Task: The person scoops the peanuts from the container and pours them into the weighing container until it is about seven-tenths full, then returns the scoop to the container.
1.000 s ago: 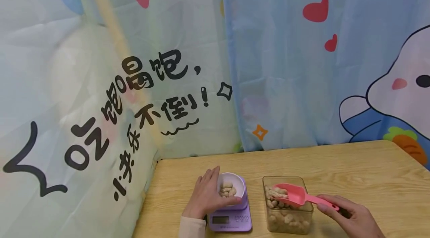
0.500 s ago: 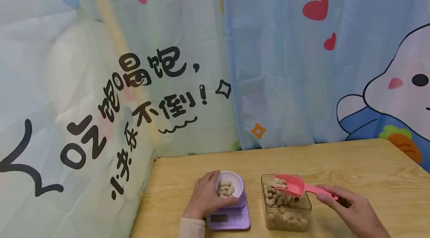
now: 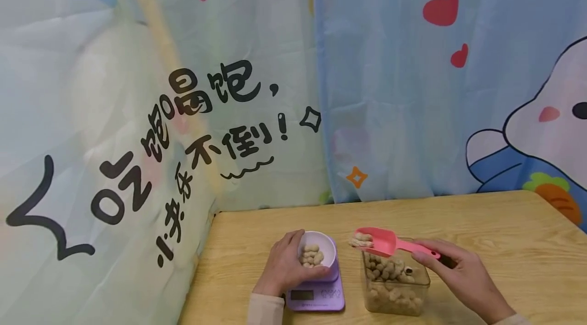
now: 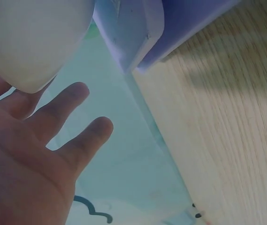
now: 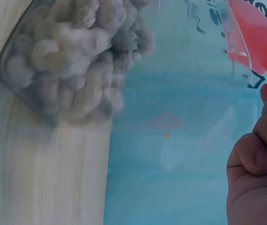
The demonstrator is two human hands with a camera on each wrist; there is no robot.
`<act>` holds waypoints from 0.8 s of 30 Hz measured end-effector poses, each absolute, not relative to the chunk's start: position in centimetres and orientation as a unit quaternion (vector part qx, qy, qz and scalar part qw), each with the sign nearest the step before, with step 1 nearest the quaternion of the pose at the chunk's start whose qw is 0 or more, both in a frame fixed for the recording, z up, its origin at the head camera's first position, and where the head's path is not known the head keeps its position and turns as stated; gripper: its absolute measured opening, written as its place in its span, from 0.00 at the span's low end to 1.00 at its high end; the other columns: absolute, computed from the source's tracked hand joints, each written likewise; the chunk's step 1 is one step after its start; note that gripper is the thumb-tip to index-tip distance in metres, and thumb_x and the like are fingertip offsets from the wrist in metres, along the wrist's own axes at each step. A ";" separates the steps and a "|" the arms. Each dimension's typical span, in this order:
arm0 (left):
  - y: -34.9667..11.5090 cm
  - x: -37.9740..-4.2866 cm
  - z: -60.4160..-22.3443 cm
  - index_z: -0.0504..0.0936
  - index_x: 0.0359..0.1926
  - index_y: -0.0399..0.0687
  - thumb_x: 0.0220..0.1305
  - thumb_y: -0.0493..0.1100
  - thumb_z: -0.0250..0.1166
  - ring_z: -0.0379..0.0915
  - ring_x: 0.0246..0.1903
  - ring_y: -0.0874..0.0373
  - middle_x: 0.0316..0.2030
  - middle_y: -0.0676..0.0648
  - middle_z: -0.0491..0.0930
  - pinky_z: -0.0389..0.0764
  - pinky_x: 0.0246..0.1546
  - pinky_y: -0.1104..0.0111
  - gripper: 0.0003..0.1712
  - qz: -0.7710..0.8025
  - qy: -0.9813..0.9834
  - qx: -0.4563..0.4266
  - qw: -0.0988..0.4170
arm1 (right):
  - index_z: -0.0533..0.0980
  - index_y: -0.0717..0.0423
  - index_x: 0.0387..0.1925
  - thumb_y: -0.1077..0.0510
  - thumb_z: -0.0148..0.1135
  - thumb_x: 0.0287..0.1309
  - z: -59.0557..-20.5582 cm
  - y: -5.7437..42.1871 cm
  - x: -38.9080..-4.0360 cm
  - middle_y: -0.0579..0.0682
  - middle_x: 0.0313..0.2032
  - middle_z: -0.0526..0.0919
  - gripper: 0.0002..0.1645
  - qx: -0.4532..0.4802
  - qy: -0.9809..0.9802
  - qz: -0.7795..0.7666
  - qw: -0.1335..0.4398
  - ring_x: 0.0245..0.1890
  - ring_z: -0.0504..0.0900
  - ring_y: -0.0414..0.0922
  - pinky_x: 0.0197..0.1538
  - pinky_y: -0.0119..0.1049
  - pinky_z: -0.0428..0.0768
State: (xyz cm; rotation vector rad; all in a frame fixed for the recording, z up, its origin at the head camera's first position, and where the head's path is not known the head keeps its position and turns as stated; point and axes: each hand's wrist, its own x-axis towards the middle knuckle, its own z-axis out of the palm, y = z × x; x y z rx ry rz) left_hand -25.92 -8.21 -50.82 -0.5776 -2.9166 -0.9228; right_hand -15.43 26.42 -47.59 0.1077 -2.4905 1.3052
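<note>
My left hand holds a small white bowl from its left side, thumb at the front and fingers round the back. Several peanuts lie in the bowl, which sits over a purple kitchen scale. Seen from the left wrist, the bowl's outside covers some fingertips. With fingers curled round the handle, my right hand grips a pink scoop. A few peanuts rest in the scoop's mouth, above the left rim of a clear container full of peanuts.
The clear plastic container stands right of the scale, a narrow strip of table between them. The wooden table meets printed curtains behind and on the left.
My right hand has lifted the scoop with its peanuts and shifted it left, from over the container's middle to past its left rim. The left hand stays at the bowl.
</note>
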 end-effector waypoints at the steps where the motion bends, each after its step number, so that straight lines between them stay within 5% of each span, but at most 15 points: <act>1: -8.2 -26.0 -50.8 0.66 0.75 0.47 0.39 0.80 0.73 0.68 0.64 0.44 0.66 0.44 0.71 0.70 0.64 0.49 0.68 -0.296 -0.937 -0.186 0.016 | 0.82 0.52 0.58 0.52 0.65 0.69 -47.6 26.2 -15.8 0.45 0.42 0.86 0.19 0.046 -0.871 0.459 0.167 0.27 0.76 0.42 0.26 0.34 0.73; 11: -8.2 -26.0 -50.9 0.66 0.75 0.47 0.38 0.80 0.74 0.69 0.63 0.45 0.66 0.44 0.71 0.71 0.63 0.49 0.68 -0.306 -0.935 -0.181 0.014 | 0.83 0.50 0.57 0.46 0.65 0.67 -46.1 22.2 -18.4 0.50 0.44 0.86 0.21 0.071 -0.865 0.479 0.131 0.24 0.74 0.44 0.24 0.35 0.71; 24: -8.2 -26.0 -51.0 0.65 0.75 0.48 0.38 0.80 0.73 0.70 0.62 0.45 0.67 0.46 0.71 0.73 0.61 0.49 0.68 -0.315 -0.932 -0.178 0.009 | 0.86 0.52 0.50 0.41 0.66 0.65 -45.9 20.1 -20.2 0.42 0.30 0.81 0.23 0.117 -0.892 0.426 0.093 0.23 0.72 0.39 0.24 0.33 0.72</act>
